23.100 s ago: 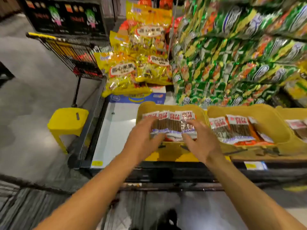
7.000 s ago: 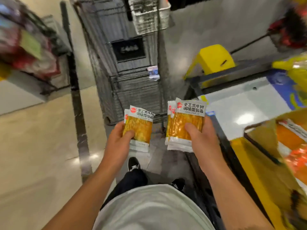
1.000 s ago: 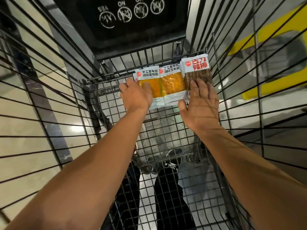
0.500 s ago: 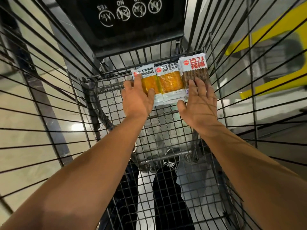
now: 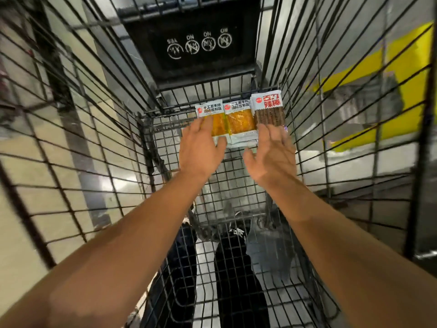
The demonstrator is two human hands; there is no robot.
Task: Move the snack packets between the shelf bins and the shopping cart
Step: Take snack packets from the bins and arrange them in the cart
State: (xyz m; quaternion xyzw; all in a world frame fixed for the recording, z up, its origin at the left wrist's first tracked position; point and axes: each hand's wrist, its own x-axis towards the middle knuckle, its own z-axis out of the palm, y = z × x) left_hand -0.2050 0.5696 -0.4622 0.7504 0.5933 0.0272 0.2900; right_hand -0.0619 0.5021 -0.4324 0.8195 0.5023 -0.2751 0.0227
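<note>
Hands first: the left hand (image 5: 201, 147) lies flat with straight fingers, its fingertips resting on the lower part of the left orange snack packet (image 5: 211, 119); its grip is released, curling round nothing. The right hand (image 5: 272, 152) is spread open too, fingers straight and a little blurred, tips at the bottom edge of the brown stick packet (image 5: 268, 111); whether they touch it or hover just short cannot be told.

Three packets sit side by side in a row at the far end of the shopping cart (image 5: 238, 183), on its wire floor and up against the end wall. A second orange packet (image 5: 240, 121) lies between the other two, touching both. More packets seem stacked beneath them, though how many is unclear.

Above the row hangs a black sign (image 5: 196, 43) with round symbols. Through the wire on the right a yellow shape (image 5: 387, 86) shows, blurred.

Judgement: this is the placing step, with packets set down in the cart and being squared into line. The next move likely calls for lifting both hands clear without dragging the row askew, then turning to the shelf bins, which are out of view.
</note>
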